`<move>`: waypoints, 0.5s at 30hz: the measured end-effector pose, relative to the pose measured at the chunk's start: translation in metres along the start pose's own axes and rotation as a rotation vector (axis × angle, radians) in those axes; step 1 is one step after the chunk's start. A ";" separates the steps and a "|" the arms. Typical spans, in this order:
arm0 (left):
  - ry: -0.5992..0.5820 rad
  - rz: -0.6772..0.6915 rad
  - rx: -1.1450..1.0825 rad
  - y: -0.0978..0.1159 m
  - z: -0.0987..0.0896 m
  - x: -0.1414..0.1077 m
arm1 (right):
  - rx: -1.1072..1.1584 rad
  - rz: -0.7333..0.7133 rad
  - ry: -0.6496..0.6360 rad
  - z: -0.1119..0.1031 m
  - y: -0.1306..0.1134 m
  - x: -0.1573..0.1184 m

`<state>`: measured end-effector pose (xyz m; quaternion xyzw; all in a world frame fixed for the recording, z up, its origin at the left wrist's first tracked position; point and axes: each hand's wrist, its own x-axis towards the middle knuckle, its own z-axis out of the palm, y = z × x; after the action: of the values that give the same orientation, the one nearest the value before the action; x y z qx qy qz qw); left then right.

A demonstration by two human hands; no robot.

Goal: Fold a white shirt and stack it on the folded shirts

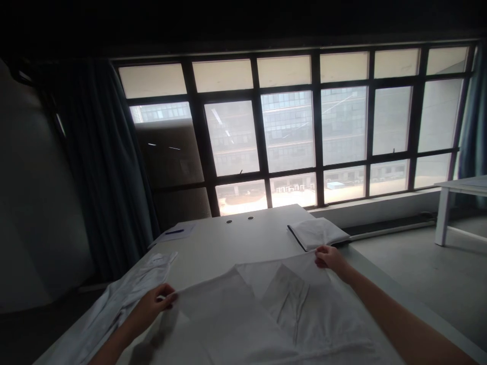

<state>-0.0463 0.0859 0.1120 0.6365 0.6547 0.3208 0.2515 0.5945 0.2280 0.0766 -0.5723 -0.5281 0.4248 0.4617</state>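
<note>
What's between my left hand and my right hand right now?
A white cloth, its far edge pinched by your left hand and your right hand; the head view shows it.

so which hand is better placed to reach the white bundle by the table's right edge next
Probably the right: the right hand pinches the white cloth close beside that white bundle, while the left hand holds the cloth's other side, farther away.

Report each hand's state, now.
Left hand: closed, pinching the white cloth at its left side.
Right hand: closed, pinching the same cloth at its right side.
</note>
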 end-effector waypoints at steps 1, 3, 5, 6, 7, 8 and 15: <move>-0.014 0.020 0.053 0.002 -0.004 -0.004 | 0.008 -0.012 -0.020 -0.006 0.000 -0.006; -0.026 0.046 0.181 0.004 -0.010 -0.014 | 0.021 -0.034 -0.055 -0.020 0.001 -0.020; -0.013 0.051 0.291 0.004 -0.012 -0.026 | 0.006 -0.074 -0.092 -0.032 0.005 -0.037; -0.009 0.052 0.335 0.003 -0.012 -0.033 | -0.023 -0.102 -0.123 -0.038 0.008 -0.047; -0.009 0.053 0.369 0.002 -0.012 -0.039 | -0.066 -0.130 -0.158 -0.044 0.012 -0.057; -0.014 0.056 0.393 0.000 -0.011 -0.046 | -0.120 -0.158 -0.194 -0.049 0.017 -0.067; -0.132 0.100 0.432 -0.028 0.007 -0.078 | -0.464 -0.282 -0.255 -0.065 0.047 -0.130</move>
<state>-0.0550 0.0094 0.0802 0.7269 0.6580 0.1428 0.1355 0.6569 0.0930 0.0441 -0.5258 -0.7389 0.2928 0.3030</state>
